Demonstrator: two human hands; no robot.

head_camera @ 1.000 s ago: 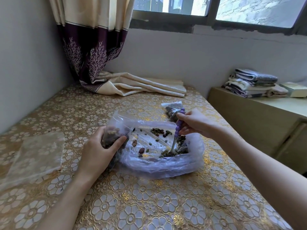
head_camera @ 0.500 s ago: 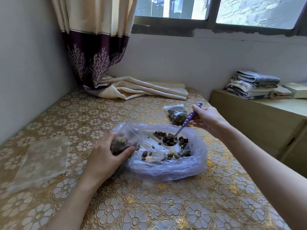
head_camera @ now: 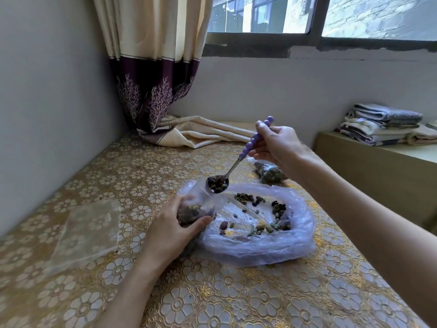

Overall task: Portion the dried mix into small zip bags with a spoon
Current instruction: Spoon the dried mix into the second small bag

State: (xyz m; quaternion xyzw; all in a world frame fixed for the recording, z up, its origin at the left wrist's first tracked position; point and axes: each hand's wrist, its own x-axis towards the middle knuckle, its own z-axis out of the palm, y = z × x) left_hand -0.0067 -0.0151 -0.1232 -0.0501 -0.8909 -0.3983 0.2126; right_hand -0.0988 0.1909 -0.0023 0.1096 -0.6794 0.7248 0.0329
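Our left grip (head_camera: 170,229) holds the small clear zip bag (head_camera: 196,204); right grip (head_camera: 275,144) pinches the purple-beaded metal spoon (head_camera: 236,163). Flat clear bags (head_camera: 88,229) lie near the table's (head_camera: 212,304) left edge, a filled bag (head_camera: 269,172) behind.

A cream curtain (head_camera: 151,74) with a purple, branch-patterned hem hangs in the corner below a window (head_camera: 307,15), its end pooled on the gold floral tablecloth (head_camera: 212,299), while folded towels (head_camera: 383,124) sit stacked on a beige cabinet (head_camera: 369,171) at right.

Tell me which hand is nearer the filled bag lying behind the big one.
Right. The right hand hovers just above the filled bag; the left hand is well nearer the camera.
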